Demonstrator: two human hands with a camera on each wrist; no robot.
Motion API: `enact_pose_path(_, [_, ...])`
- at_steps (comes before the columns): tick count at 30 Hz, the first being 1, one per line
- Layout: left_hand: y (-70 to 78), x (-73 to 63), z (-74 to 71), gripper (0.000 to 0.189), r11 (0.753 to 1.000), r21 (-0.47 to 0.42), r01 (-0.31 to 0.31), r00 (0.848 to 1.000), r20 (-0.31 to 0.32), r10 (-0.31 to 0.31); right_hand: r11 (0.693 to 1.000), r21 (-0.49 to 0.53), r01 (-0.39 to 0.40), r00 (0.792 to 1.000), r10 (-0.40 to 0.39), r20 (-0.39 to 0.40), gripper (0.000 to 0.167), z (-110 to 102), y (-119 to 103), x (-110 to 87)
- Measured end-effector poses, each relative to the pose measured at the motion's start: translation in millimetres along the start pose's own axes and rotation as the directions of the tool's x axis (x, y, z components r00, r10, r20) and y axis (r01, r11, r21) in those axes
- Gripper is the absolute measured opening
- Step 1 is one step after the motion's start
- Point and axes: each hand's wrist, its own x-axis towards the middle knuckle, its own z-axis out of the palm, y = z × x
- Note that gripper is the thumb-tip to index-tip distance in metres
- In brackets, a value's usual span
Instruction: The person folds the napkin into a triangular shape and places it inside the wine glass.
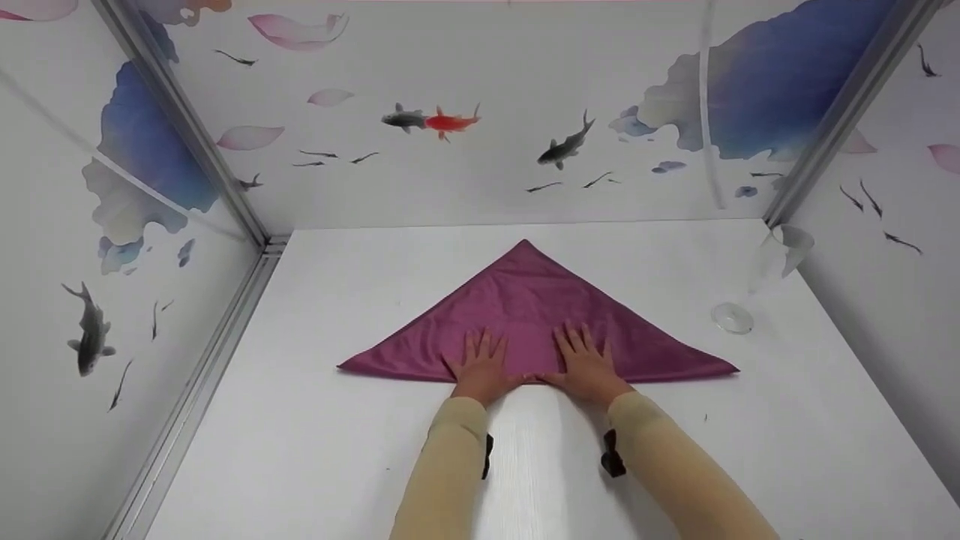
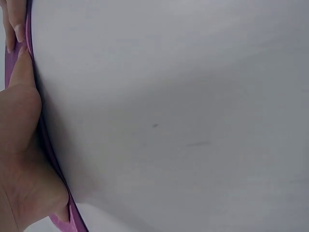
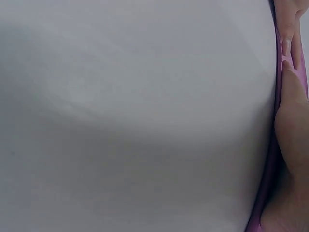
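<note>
A purple cloth (image 1: 525,300), folded into a triangle, lies on the white table with its peak pointing away from me. My left hand (image 1: 484,367) rests flat on it near the middle of the long front edge, fingers spread and straight. Beside it, my right hand (image 1: 590,369) presses the cloth in the same way, the two thumbs pointing inward and close together along that edge. In the left wrist view, the palm heel of the left hand (image 2: 19,145) sits over the cloth's edge (image 2: 75,217). The right wrist view shows the right hand (image 3: 294,125) along the same edge.
To the right of the cloth is a clear stemmed glass (image 1: 791,244), its round base (image 1: 732,318) nearer to me. White panels (image 1: 510,60) painted with fish and petals enclose the table (image 1: 300,450) at the back and both sides, with metal rails (image 1: 225,322) at the corners.
</note>
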Motion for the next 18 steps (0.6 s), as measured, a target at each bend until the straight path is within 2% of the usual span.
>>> enact_pose_path(8, [0.3,3.3,-0.2,0.086,1.000,-0.009,0.020,0.999,0.033,-0.019,0.999,-0.034,-0.006,1.000,0.005,-0.025,0.098,-3.1,25.4,-6.7])
enact_pose_path(18, [2.2,2.1,-3.8,0.086,0.999,-0.001,0.043,0.996,0.078,-0.043,0.999,-0.001,-0.036,0.998,0.036,-0.043,0.101,-7.0,60.4,-19.6])
